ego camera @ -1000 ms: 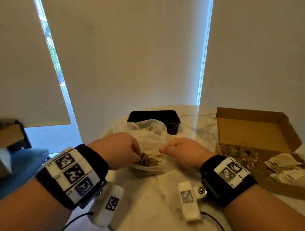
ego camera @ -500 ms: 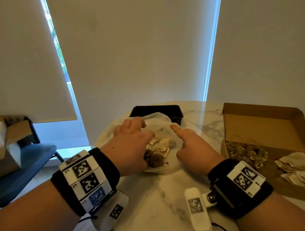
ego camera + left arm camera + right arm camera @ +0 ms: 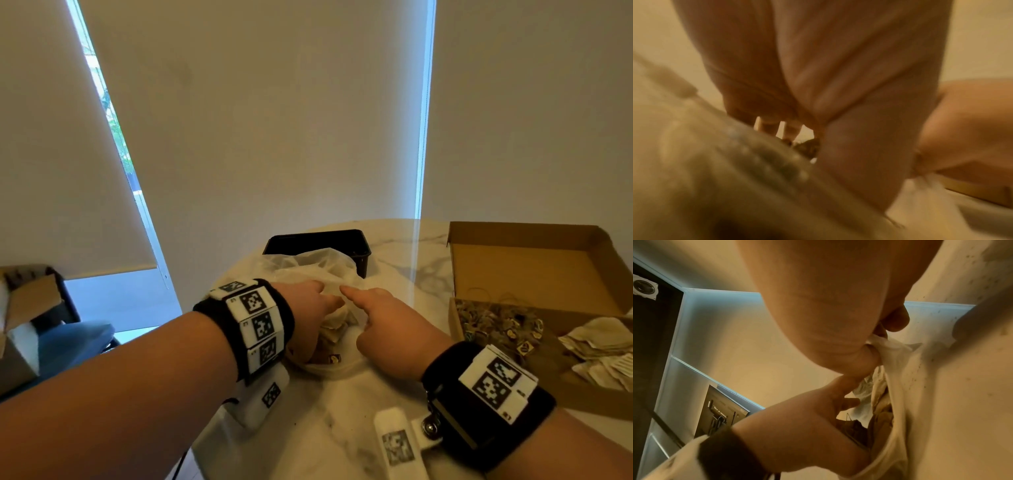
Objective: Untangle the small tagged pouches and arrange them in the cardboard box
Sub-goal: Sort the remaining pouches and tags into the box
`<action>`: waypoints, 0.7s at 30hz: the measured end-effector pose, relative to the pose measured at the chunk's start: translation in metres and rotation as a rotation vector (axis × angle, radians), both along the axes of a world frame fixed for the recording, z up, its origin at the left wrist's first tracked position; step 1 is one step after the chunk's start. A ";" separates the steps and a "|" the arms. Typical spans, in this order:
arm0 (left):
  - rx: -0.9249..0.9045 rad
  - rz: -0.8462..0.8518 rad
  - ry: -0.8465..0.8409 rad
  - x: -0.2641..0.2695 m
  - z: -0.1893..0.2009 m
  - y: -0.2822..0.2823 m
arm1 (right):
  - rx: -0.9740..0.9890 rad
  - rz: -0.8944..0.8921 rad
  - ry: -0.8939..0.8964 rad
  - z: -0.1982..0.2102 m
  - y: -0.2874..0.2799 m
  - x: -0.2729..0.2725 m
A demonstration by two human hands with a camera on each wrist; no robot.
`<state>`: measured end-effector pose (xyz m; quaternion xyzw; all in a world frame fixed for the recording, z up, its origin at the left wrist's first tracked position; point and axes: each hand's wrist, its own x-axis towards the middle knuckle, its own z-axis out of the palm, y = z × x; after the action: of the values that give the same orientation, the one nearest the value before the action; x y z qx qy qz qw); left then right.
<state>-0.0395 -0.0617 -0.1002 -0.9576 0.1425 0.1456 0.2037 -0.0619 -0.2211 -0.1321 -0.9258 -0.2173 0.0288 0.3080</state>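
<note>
A heap of small beige pouches (image 3: pixel 334 329) with dark tags lies inside a crumpled clear plastic bag (image 3: pixel 318 267) at the table's middle. My left hand (image 3: pixel 325 298) reaches into the bag's mouth with fairly straight fingers over the pouches; the left wrist view is blurred and shows fingers (image 3: pixel 766 128) pointing down at them. My right hand (image 3: pixel 363 308) pinches the bag's edge (image 3: pixel 885 344) between thumb and curled fingers, index finger stretched forward. The open cardboard box (image 3: pixel 534 270) stands to the right, with flat pouches (image 3: pixel 596 346) and a cluster of tags (image 3: pixel 496 322) inside.
A black plastic tray (image 3: pixel 318 240) stands just behind the bag. The round marble table (image 3: pixel 325 428) ends close behind it, before blinds and a window. A blue chair (image 3: pixel 68 346) and an open carton (image 3: pixel 24 308) are off the table at left.
Both hands have moved forward from the near side of the heap deeper over the bag. The right hand went from the pouches to the bag's edge.
</note>
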 end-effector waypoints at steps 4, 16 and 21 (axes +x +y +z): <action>0.093 0.059 0.168 0.019 -0.006 -0.011 | -0.001 0.023 -0.022 0.000 -0.002 0.000; -0.057 -0.001 0.167 0.012 0.013 -0.015 | 0.019 -0.013 -0.013 -0.005 -0.005 0.012; -0.056 -0.108 0.099 -0.001 0.011 -0.009 | 0.037 -0.021 -0.001 -0.004 -0.005 0.011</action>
<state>-0.0401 -0.0703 -0.0896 -0.9455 0.2079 0.1774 0.1771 -0.0509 -0.2263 -0.1366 -0.9222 -0.2081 0.0209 0.3253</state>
